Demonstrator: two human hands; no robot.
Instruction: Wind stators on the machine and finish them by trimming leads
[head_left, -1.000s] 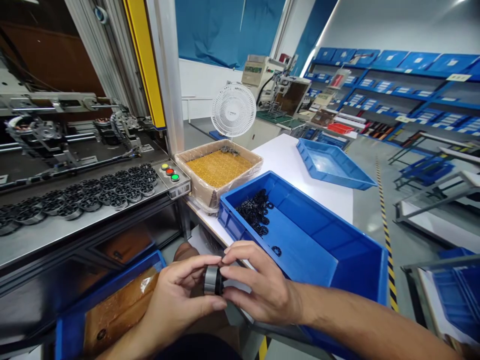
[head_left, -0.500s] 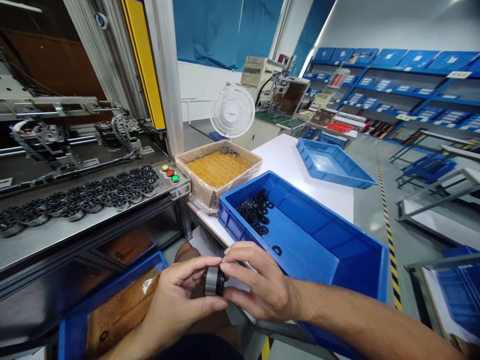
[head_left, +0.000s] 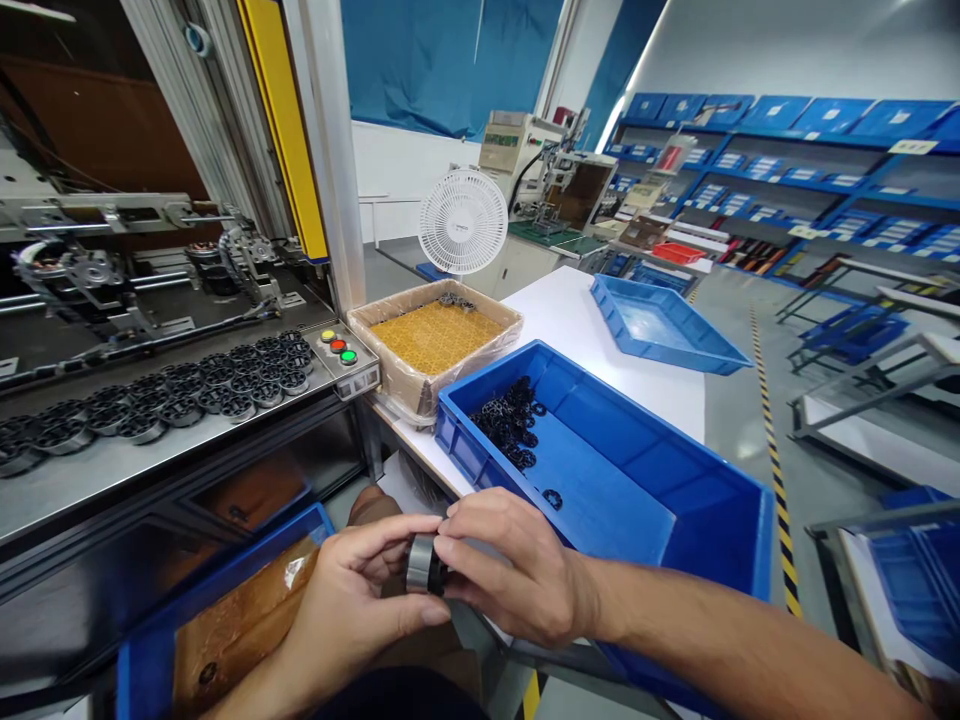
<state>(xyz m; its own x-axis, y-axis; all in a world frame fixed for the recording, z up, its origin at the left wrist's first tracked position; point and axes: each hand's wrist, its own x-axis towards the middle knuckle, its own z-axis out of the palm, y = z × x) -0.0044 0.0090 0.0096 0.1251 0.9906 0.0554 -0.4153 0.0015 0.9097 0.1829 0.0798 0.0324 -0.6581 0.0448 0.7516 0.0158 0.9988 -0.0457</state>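
Note:
Between my two hands is a motor stator core (head_left: 419, 566), a grey metal ring with a black plastic piece on its right side. My left hand (head_left: 360, 580) grips the ring, thumb below and fingers above. On the black side, the fingers of my right hand (head_left: 517, 570) are closed against the part and hide much of it. Just beyond, a blue bin (head_left: 600, 470) contains a heap of black plastic end pieces (head_left: 510, 420), with a single one (head_left: 553, 499) lying apart.
Rows of similar stator cores (head_left: 180, 385) stand on the machine bench (head_left: 45, 500) at left, beside a button box (head_left: 346, 358). A plastic-lined carton (head_left: 435, 335), a white fan (head_left: 463, 222) and a lighter blue tray (head_left: 667, 330) are farther back. Below left is another blue bin (head_left: 142, 640).
My right fingers have curled in closer around the black side of the stator core. My left hand keeps its grip, and the view has shifted slightly.

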